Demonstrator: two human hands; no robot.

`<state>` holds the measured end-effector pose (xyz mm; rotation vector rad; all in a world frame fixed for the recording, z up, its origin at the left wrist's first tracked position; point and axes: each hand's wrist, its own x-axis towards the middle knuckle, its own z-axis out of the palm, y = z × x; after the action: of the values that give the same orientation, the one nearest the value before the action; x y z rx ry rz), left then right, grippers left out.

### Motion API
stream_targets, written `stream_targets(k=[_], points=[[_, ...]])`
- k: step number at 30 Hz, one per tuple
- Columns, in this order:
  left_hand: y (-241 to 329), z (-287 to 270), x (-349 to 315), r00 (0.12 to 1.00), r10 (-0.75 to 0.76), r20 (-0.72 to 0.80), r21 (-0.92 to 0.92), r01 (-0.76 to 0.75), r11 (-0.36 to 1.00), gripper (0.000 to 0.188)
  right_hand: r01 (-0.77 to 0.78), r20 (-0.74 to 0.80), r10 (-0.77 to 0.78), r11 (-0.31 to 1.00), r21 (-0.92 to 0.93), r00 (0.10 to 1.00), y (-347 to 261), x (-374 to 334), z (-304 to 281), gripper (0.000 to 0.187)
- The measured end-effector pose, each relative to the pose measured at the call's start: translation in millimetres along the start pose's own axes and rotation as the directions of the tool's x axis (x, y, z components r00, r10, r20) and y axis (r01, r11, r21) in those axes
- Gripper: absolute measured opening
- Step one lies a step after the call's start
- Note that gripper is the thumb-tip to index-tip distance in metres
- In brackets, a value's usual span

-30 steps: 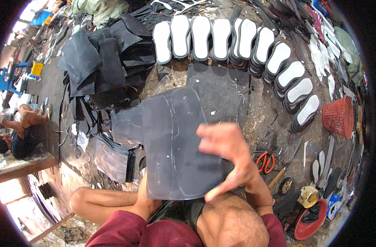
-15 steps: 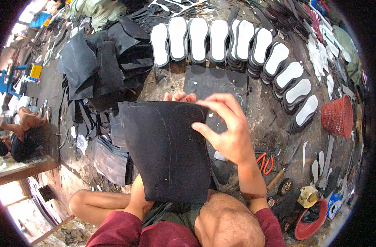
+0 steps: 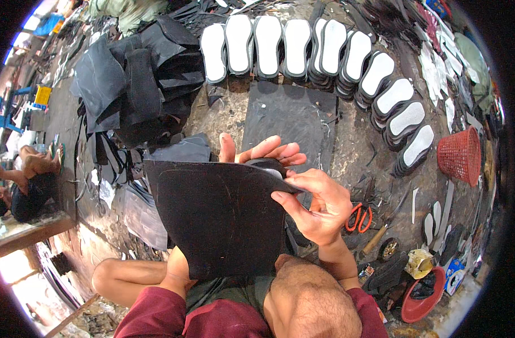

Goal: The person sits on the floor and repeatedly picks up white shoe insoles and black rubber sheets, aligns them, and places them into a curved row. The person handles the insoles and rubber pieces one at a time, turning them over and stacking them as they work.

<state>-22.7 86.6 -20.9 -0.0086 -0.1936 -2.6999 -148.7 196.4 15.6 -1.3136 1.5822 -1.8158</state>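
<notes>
- Head view: broad, black, flexible sheet lies at 12 o'clock from the maroon-clad person; foreshortening leaves its long axis unclear.
- Bare right hand, nearer the sheet's 2 o'clock corner, pinches it between thumb and fingers.
- Bare left hand reaches beneath, fingers outstretched past the 12 o'clock edge; palm hidden.

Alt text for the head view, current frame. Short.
A seated person's right hand pinches the far right corner of a large black sheet above their lap, with the left hand partly hidden behind it, fingertips showing past its far edge. Beyond, white-topped, sole-shaped stacks curve around the floor, between heaped black sheets and a red basket.
</notes>
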Motion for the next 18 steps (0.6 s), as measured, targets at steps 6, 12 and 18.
stream_targets(k=[6,12,18], points=[[-4,15,14,0.878,0.232,-0.419,0.329,-0.091,0.94,0.072,-0.374,-0.155,0.371,0.927,0.016,0.915,-5,-3,15,0.076],[102,-28,16,0.628,0.763,-0.154,0.88,-0.263,0.395,0.067,-0.578,0.096,0.57,0.794,0.189,0.816,31,3,7,0.076],[73,34,4,0.976,0.021,-0.218,0.93,0.215,-0.3,0.061,-0.524,0.287,0.495,0.851,0.029,0.82,46,16,8,0.062]])
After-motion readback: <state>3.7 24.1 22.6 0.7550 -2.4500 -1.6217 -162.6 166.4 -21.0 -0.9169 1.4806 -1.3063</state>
